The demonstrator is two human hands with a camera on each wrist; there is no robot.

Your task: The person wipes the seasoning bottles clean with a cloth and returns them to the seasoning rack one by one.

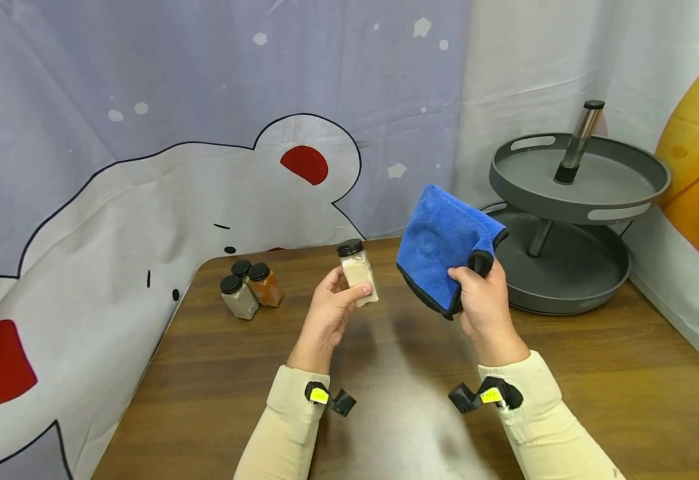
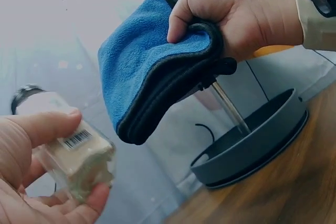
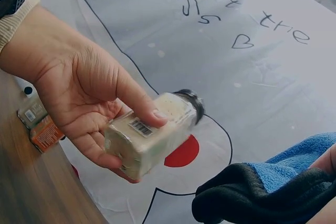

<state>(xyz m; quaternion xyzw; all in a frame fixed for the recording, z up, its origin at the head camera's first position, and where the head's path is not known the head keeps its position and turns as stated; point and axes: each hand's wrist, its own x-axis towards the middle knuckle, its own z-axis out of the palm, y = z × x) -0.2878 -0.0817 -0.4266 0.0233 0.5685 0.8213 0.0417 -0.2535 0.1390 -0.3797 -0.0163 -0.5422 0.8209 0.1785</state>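
Note:
My left hand (image 1: 328, 308) grips a clear square spice jar (image 1: 358, 272) between thumb and fingers, above the table. The jar has a black lid, a pale powder inside and a small barcode label, seen in the right wrist view. To its right, my right hand (image 1: 486, 293) holds a folded blue cloth (image 1: 439, 240) with black edging, its thumb pressed over one fold. In the left wrist view the cloth (image 2: 142, 61) hangs close beside the jar (image 2: 79, 145), with a gap between them.
Three black-lidded spice jars stand together at the table's back left, one with orange contents (image 1: 266, 287). A grey two-tier round tray (image 1: 565, 300) with a metal post stands at the back right. Behind the wooden table (image 1: 205, 400) hangs a printed curtain (image 1: 163, 200).

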